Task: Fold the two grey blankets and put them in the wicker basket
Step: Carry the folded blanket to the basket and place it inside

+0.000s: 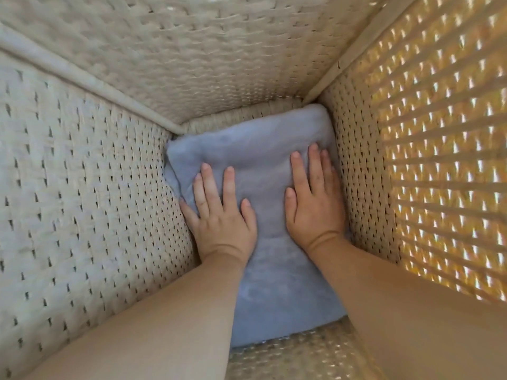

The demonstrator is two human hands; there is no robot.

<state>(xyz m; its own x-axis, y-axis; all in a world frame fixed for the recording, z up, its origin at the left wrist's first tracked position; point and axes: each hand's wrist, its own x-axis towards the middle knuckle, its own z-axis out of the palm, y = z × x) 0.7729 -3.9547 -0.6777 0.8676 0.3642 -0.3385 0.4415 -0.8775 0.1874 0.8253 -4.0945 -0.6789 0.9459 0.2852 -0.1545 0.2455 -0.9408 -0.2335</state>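
I look straight down into the wicker basket (82, 187), whose woven walls fill the view on all sides. A folded grey blanket (247, 149) lies flat at the bottom and covers nearly all of the floor. My left hand (219, 212) rests flat on its left part with the fingers straight and spread. My right hand (312, 198) lies flat on its right part, close to the right wall. Both forearms reach down into the basket. Only one blanket surface shows; anything under it is hidden.
The basket's right wall (439, 160) glows orange with light coming through the weave. A pale corner post (82, 78) runs along the back left. A strip of the woven floor (288, 355) shows at the near end.
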